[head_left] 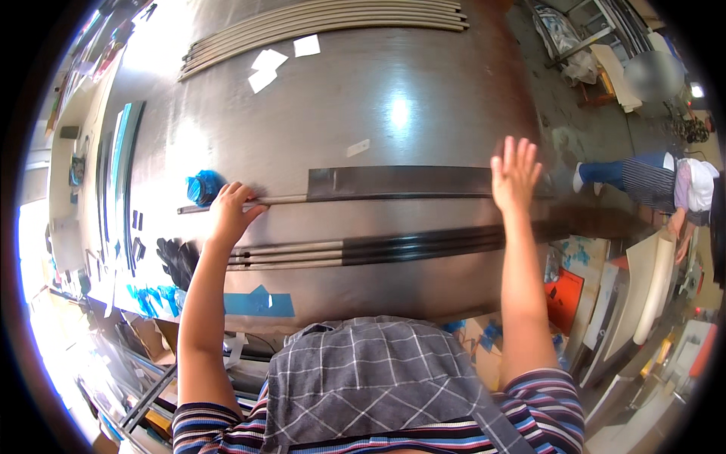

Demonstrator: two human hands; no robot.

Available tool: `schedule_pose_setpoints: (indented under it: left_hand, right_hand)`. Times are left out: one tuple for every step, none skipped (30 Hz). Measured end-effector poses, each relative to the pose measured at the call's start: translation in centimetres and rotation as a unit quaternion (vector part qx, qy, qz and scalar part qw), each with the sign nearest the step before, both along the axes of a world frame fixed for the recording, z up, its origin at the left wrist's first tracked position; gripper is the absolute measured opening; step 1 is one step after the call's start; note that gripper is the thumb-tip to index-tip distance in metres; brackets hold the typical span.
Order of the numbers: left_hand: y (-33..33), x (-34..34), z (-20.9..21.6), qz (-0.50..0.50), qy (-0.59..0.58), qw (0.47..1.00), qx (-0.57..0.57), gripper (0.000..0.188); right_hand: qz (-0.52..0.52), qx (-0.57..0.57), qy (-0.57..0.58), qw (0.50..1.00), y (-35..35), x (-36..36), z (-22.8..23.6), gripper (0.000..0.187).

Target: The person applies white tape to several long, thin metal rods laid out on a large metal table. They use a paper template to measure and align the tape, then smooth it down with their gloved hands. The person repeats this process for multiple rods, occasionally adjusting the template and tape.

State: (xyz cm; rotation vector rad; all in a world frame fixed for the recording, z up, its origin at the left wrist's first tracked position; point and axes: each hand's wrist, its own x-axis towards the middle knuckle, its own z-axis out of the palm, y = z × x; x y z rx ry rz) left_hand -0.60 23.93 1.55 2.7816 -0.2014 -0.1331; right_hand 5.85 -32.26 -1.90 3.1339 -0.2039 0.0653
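A thin pale rod (pixel 287 200) lies crosswise on the metal table, and its right part runs along the near edge of a flat black strip (pixel 401 181). My left hand (pixel 233 216) is closed on the rod left of the strip, the thumb on the near side and the fingers on the far side. My right hand (pixel 516 178) is open, its fingers stretched out and pointing away, over the strip's right end. I cannot tell whether its palm touches the strip. A crumpled blue bundle (pixel 203 188) sits beside my left hand.
Several rods with black right halves (pixel 416 247) lie nearer me; more pale rods (pixel 325 20) lie at the far side. White paper pieces (pixel 263 80), a black glove (pixel 177 261) and blue tape (pixel 261 304) rest on the table (pixel 446 106). Another person (pixel 650 181) stands at right.
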Motion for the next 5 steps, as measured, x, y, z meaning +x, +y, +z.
schedule_pose_setpoints:
  left_hand:
    - [0.0, -0.2, 0.2, 0.000, -0.005, 1.000, -0.002, 0.029]
    - [-0.1, -0.1, 0.3, -0.003, -0.010, 1.000, -0.005, 0.029]
    - [-0.4, -0.1, 0.7, 0.000, 0.007, 1.000, 0.003, 0.029]
    - [-0.5, -0.1, 0.7, 0.001, 0.013, 1.000, -0.002, 0.028]
    - [-0.3, -0.1, 0.7, 0.002, 0.019, 1.000, -0.008, 0.027]
  right_hand:
    - [0.022, 0.012, -0.002, 1.000, 2.6, -0.2, -0.2, 0.080]
    - [0.042, 0.023, -0.005, 0.999, 5.1, -0.4, -0.2, 0.082]
    - [0.061, 0.033, -0.003, 0.998, 7.6, -0.6, -0.2, 0.083]
    - [0.078, 0.042, -0.001, 0.996, 9.9, -0.9, 0.0, 0.084]
    - [0.087, 0.043, 0.014, 0.995, 12.1, -1.0, -0.1, 0.084]
